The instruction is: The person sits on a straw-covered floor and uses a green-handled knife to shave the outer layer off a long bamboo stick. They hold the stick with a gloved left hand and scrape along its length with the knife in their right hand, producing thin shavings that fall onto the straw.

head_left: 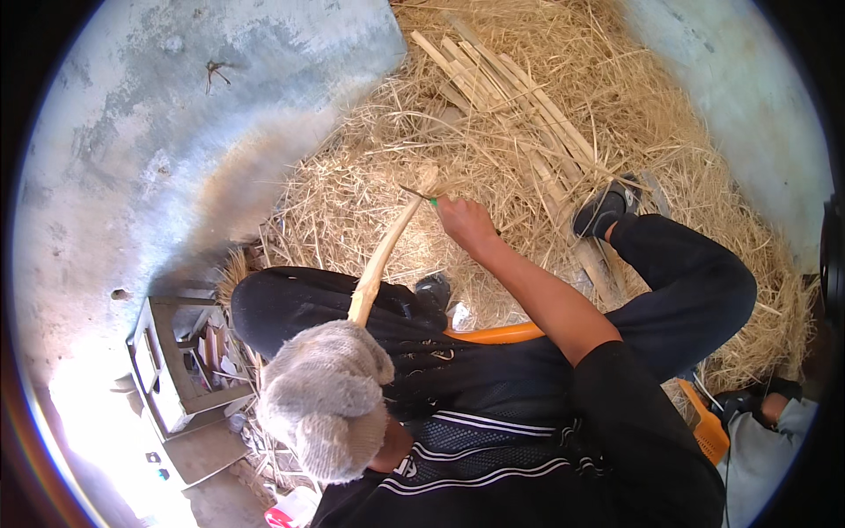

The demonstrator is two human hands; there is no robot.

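Note:
My left hand (pixel 326 400), in a thick grey knitted glove, is closed around the near end of a long pale strip of wood or bamboo (pixel 380 262). The strip slants away from me across my left thigh, its far end frayed with thin shavings. In my bare right hand (pixel 466 222) is a knife (pixel 412 191) with a thin dark blade and a bit of green showing at the handle. The blade lies across the strip close to its far end. My fingers hide most of the handle.
Pale shavings (pixel 352 194) cover the floor ahead. Several split strips (pixel 519 97) lie in a bundle beyond my right hand. A wooden cabinet (pixel 172 361) with scraps stands at left, by the wall (pixel 176 167). Another person's sleeve (pixel 775 449) shows at lower right, beside an orange chair (pixel 709 431).

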